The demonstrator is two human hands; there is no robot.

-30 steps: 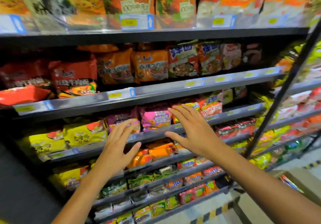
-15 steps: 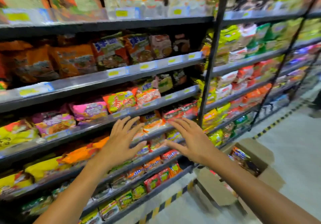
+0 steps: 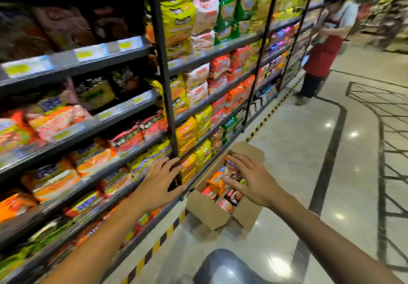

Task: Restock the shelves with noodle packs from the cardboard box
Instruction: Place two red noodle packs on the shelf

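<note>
An open cardboard box (image 3: 208,214) stands on the floor against the foot of the shelves, filled with colourful noodle packs (image 3: 217,182). My right hand (image 3: 251,183) hovers over the box with fingers spread, holding nothing. My left hand (image 3: 160,185) is stretched out, open and empty, in front of the lower shelves beside the black upright post (image 3: 164,78). The shelves (image 3: 123,107) run along the left, crowded with noodle packs in yellow, orange, red and green.
A person in a red apron (image 3: 324,50) stands at the shelves farther down the aisle. A black-and-yellow striped strip (image 3: 154,248) runs along the shelf base. The glossy tiled floor (image 3: 309,162) spreads out to the right. A dark rounded object (image 3: 223,266) sits at the bottom edge.
My view has swung to the right and down, from the shelves to the box on the floor. Both hands have come down, and my right hand is now over the box.
</note>
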